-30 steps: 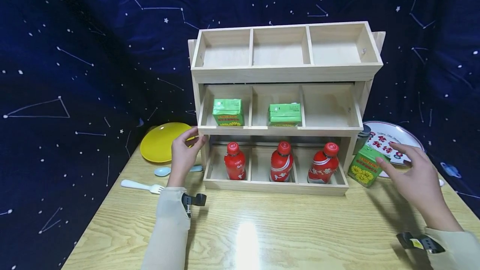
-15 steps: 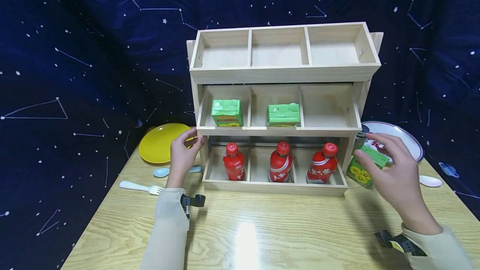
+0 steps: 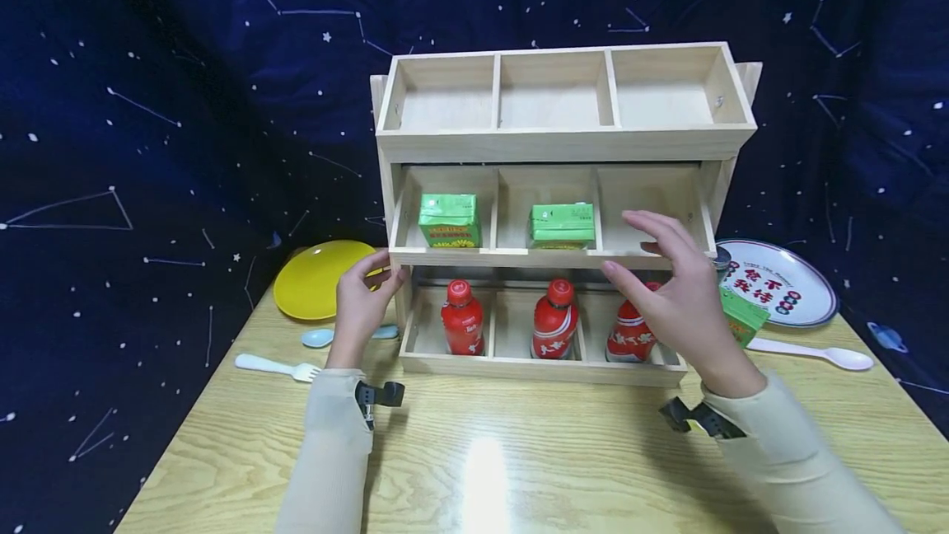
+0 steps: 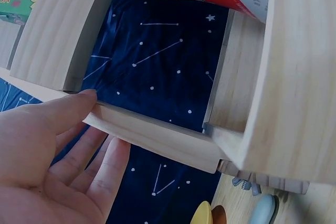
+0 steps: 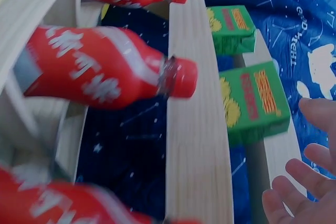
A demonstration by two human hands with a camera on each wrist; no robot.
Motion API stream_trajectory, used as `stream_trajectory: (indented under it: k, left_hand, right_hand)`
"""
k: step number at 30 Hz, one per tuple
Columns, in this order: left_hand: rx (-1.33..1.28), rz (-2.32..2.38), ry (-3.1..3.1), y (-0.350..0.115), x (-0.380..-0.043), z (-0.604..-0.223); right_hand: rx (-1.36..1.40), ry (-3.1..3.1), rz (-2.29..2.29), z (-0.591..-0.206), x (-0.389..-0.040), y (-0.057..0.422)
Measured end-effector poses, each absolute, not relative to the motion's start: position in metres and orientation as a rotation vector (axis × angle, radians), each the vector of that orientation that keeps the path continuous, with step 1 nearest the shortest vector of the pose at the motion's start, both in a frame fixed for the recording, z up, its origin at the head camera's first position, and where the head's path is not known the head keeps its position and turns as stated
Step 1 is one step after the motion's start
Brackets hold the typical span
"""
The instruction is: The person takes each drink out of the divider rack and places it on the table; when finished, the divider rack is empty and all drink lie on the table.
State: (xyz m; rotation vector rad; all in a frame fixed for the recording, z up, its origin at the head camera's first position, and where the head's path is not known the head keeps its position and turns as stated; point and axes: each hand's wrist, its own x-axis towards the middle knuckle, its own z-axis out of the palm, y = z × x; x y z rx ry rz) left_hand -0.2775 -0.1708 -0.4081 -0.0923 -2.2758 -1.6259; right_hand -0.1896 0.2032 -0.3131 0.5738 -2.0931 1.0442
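My left hand (image 3: 363, 303) holds the left side post (image 4: 152, 132) of a three-tier wooden shelf (image 3: 563, 147), thumb on one side and fingers on the other. My right hand (image 3: 678, 299) hovers before the right part of the shelf, fingers spread and holding nothing. Two green drink cartons (image 3: 450, 221) (image 3: 562, 225) sit in the middle tier's left and centre compartments. Red bottles (image 3: 463, 320) (image 3: 556, 320) (image 3: 630, 336) stand one per compartment in the bottom tier; my right hand partly covers the rightmost. Another green carton (image 3: 744, 316) stands right of the shelf, partly behind that hand.
At left lie a yellow plate (image 3: 319, 278), a light-blue spoon (image 3: 319, 338) and a white fork (image 3: 274, 366). At right are a white printed plate (image 3: 786, 283), a pale spoon (image 3: 845, 358) and a dark-lidded container (image 3: 722, 258). A dark starry cloth (image 3: 185, 147) hangs behind.
My right hand has moved left, away from the green carton at the right of the shelf, to the front of the middle tier's right compartment. My left hand stays on the post.
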Motion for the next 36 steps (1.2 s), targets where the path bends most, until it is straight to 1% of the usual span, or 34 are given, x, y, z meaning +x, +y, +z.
stream_trajectory:
  k: [8,18,22,28,36]
  left_hand:
    - [-0.119,-1.652,-2.254,-0.171,-0.277,-0.410]
    - [-0.142,-1.656,-2.249,-0.169,-0.277,-0.408]
    - [-0.142,-1.651,-2.250,-0.169,-0.278,-0.408]
    - [-0.142,-1.665,-2.243,-0.170,-0.278,-0.409]
    - [-0.124,-1.667,-2.242,-0.171,-0.277,-0.408]
  right_hand:
    - [0.693,-2.141,1.083,-0.307,-0.218,0.180]
    - [0.676,-2.169,1.136,-0.312,-0.230,0.174]
    - [0.682,-2.097,1.193,-0.312,-0.230,0.169]
    - [0.707,-1.988,1.237,-0.299,-0.216,0.158]
    - [0.749,-1.880,1.213,-0.290,-0.216,0.167]
